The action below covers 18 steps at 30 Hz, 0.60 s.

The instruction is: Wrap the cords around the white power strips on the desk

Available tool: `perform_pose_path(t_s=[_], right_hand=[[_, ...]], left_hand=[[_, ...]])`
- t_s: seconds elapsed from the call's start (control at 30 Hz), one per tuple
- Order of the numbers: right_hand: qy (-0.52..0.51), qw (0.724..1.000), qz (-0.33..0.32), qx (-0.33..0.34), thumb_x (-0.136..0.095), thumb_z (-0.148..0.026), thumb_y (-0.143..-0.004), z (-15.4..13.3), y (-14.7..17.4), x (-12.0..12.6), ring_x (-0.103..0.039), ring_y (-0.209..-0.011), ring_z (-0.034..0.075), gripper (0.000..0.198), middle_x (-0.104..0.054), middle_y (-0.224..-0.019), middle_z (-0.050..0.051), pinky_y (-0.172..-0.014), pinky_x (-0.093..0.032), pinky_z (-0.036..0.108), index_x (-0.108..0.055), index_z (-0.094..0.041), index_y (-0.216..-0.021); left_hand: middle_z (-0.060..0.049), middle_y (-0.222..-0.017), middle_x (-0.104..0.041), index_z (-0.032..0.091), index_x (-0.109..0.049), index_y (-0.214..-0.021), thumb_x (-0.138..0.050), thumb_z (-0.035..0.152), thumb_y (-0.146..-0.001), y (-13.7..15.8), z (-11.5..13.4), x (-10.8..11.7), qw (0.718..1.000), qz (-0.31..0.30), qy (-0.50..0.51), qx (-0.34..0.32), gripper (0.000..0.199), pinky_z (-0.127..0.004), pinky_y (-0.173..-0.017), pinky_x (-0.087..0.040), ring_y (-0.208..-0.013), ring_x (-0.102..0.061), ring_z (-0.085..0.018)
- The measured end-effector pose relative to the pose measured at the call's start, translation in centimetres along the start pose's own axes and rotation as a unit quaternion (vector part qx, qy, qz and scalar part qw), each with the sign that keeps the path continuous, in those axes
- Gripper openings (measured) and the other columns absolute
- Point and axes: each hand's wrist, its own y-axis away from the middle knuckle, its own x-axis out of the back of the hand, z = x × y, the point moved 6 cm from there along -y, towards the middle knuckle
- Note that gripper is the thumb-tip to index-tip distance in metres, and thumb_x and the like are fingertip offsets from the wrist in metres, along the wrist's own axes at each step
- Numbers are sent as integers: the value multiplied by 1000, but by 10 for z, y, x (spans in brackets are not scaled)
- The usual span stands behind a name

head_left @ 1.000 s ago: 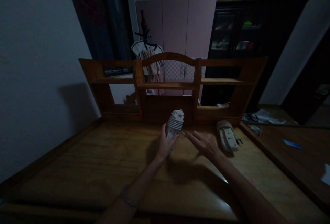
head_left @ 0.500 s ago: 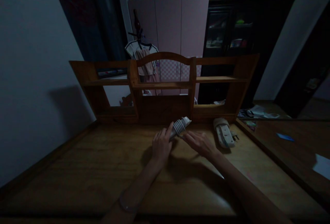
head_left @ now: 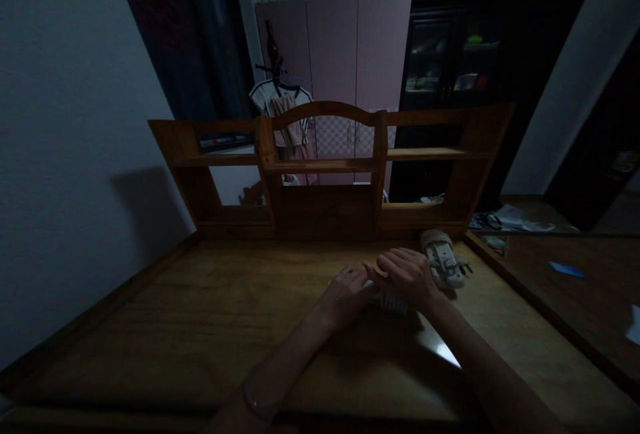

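Between my hands, low over the desk, is a pale power strip (head_left: 393,302) with a cord wound round it in tight turns; much of it is hidden under my fingers. My left hand (head_left: 349,289) is closed around its left end. My right hand (head_left: 406,275) bends over the top with fingers curled, seemingly pinching the cord, its fingertips meeting those of my left hand. Just beyond my right hand lies a second white power strip (head_left: 447,267), its cord wrapped about the far end and its plug sticking out at the right.
A wooden desk (head_left: 225,314) spreads under my arms, with a low open shelf unit (head_left: 325,166) along its back edge. A raised wooden edge (head_left: 530,301) runs down the right side. Beyond it, a blue card (head_left: 567,269) lies on a brown surface. A wall rises at left.
The held power strip has turned, its coiled part swinging from pointing up and away to lying lower right. My left hand has moved right, and my right hand has come over the strip.
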Motion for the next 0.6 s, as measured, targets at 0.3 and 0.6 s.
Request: perform_pose_path(t_s=[0.3,0.6], right_hand=[[-170,959,-66,-218,-45,-44,-90,68,14,-10,-33,-43,8,48,-42,-47,-2,-50,-20,26,-51,-17,-52],[-443,828,-212,-271,-47,-54,-85,61,23,-50,-42,-46,10,43,-46,-54,-3,-43,-34,22,-56,-18,-64]], left_hand=[[-11,-110,-59,16,-44,-123,-58,14,-71,0,16,16,989,-11,145,-1,53,-38,-92,-41,-103,-54,-26],[-8,-113,-60,22,-42,-123,-68,24,-69,4,16,27,908,68,404,85,60,-34,-88,-45,-102,-58,-24]])
